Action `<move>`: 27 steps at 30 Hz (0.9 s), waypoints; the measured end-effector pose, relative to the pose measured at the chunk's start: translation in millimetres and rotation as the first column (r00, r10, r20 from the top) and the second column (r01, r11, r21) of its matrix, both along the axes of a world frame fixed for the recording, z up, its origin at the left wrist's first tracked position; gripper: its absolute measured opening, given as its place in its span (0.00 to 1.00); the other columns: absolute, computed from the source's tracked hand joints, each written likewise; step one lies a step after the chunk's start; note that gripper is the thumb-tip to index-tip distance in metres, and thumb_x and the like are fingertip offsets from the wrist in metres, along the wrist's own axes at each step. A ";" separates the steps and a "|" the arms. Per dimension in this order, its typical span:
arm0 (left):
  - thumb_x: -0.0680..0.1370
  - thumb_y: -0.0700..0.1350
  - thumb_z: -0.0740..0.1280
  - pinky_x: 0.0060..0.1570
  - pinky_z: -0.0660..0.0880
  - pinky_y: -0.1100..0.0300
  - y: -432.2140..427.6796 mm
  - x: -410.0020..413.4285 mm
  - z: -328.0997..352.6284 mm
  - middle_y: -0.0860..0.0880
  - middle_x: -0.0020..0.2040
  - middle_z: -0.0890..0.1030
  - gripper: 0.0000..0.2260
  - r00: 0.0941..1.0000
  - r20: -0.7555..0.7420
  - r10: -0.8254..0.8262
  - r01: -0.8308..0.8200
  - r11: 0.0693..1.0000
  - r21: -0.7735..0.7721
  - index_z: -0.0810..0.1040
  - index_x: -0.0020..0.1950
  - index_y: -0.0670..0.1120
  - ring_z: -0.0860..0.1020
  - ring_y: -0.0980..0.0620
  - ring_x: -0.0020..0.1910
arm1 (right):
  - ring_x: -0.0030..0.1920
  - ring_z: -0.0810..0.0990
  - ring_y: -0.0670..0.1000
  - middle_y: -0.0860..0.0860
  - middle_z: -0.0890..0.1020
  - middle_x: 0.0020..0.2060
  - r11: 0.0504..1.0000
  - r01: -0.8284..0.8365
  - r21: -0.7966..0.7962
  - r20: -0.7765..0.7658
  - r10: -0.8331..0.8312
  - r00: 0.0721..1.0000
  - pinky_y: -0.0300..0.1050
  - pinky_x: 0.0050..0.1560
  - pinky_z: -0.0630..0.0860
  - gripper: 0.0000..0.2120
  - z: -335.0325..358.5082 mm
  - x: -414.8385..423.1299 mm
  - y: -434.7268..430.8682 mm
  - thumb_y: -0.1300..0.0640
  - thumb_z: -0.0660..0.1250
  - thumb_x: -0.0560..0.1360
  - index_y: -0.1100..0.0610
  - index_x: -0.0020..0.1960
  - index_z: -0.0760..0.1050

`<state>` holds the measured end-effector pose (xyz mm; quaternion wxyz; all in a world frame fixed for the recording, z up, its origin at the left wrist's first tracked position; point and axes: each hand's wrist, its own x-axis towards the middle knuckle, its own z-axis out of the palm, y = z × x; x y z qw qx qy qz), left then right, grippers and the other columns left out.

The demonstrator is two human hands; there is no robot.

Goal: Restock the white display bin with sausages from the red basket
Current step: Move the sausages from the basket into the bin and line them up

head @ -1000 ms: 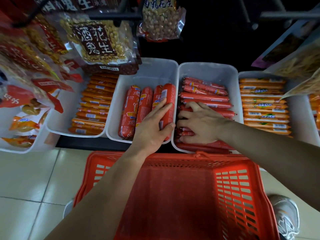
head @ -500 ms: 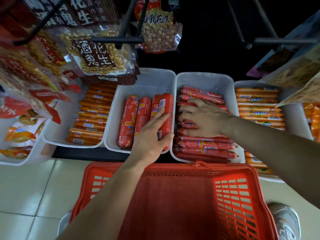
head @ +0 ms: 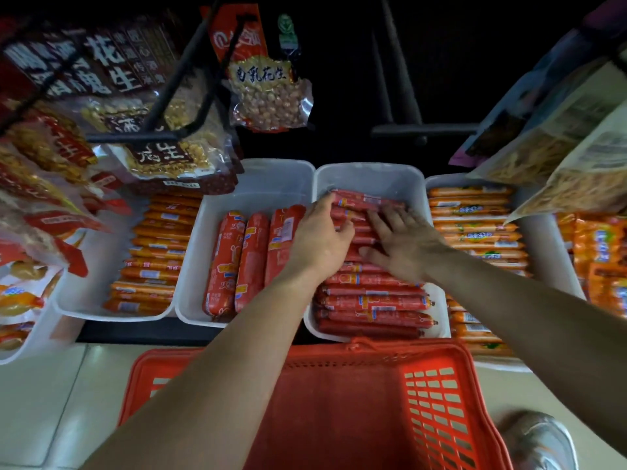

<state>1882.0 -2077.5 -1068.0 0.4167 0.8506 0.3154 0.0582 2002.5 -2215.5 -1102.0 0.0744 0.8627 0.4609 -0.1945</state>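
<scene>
At frame centre, the left hand (head: 320, 242) and right hand (head: 402, 244) were laid flat, fingers spread, gripping nothing, on thin red sausages (head: 371, 301) stacked in the white display bin (head: 368, 176); the red basket (head: 339, 412) was seen below.

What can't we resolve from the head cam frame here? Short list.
- Head view: sausages under the left hand and right hand are covered; grip unclear.
- Right hand's fingers are motion-blurred.
- Red basket: near end cut off by bottom edge, floor partly behind forearms.
- White display bin: sausage label print too small.
</scene>
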 end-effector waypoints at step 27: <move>0.83 0.43 0.61 0.58 0.72 0.61 -37.2 -0.7 -35.6 0.61 0.54 0.74 0.25 0.988 -0.046 0.150 -0.157 0.936 -0.315 0.62 0.77 0.59 0.76 0.56 0.55 | 0.78 0.57 0.58 0.51 0.60 0.79 0.997 -0.072 -0.009 0.346 0.070 0.936 0.64 0.76 0.48 0.30 10.2 55.8 14.3 0.38 0.44 0.82 0.43 0.80 0.42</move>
